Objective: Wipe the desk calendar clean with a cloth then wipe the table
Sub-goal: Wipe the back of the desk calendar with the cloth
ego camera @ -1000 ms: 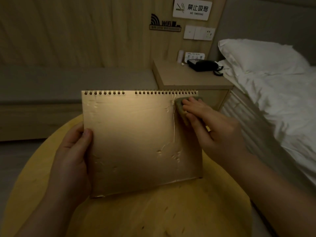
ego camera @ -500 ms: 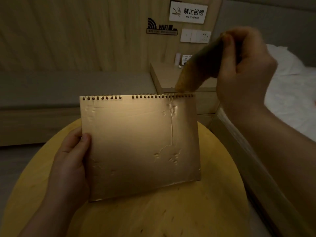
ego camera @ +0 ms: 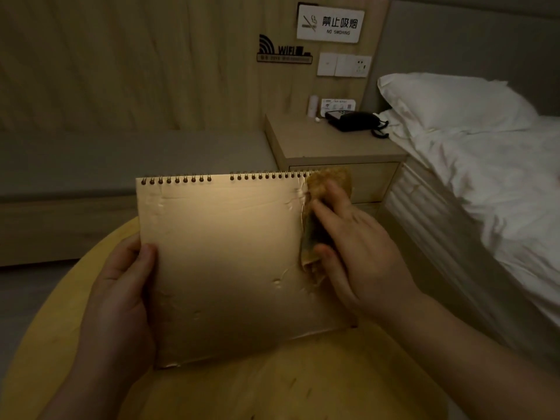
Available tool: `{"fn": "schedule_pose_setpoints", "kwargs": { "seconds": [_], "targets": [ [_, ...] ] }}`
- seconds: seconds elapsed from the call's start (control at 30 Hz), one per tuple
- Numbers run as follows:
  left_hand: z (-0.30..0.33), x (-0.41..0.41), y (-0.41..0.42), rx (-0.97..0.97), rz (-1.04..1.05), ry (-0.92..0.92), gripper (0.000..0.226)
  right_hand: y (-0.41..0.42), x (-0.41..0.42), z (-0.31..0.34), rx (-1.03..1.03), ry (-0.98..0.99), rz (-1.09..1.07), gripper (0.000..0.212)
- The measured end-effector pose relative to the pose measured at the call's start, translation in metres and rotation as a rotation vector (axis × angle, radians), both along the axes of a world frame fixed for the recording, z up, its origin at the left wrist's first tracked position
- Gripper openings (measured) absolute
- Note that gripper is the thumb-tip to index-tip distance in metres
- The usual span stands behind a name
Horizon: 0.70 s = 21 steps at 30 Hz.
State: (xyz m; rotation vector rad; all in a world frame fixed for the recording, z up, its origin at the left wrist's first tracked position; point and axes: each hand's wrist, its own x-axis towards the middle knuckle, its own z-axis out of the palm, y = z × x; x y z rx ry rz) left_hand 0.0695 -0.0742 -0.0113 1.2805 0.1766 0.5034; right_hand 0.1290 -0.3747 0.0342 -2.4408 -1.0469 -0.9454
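Note:
A spiral-bound desk calendar with a plain tan cardboard back stands upright on the round yellow wooden table. My left hand grips its left edge, thumb on the front face. My right hand presses a yellow-brown cloth flat against the calendar's upper right part, fingers straight over the cloth. The cloth sticks out above my fingertips and below my thumb. The cardboard shows dents and a crease near the right side.
A wooden nightstand with a black telephone stands behind the calendar. A bed with white pillow and sheets runs along the right. A low grey bench lines the wall at left.
My right hand had lifted the cloth high above the calendar half a second ago; it has come back down and now presses the cloth on the upper right of the calendar.

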Motion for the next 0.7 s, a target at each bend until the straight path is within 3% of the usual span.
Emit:
{"fn": "schedule_pose_setpoints", "kwargs": {
  "seconds": [0.07,0.2,0.43,0.7],
  "targets": [
    [-0.001,0.001,0.0,-0.005,0.002,0.003,0.027,0.006,0.006,0.004,-0.017,-0.053,-0.115,0.049],
    [0.001,0.001,-0.001,0.0,0.017,0.007,0.028,0.012,0.011,0.006,-0.17,0.04,-0.214,0.06],
    [0.004,0.0,-0.004,-0.017,0.012,0.004,0.03,0.003,-0.007,-0.016,-0.393,0.016,-0.171,0.076],
    [0.006,0.002,-0.007,-0.011,0.02,-0.013,0.03,0.014,0.023,0.007,-0.381,0.082,-0.243,0.078]
  ]
}}
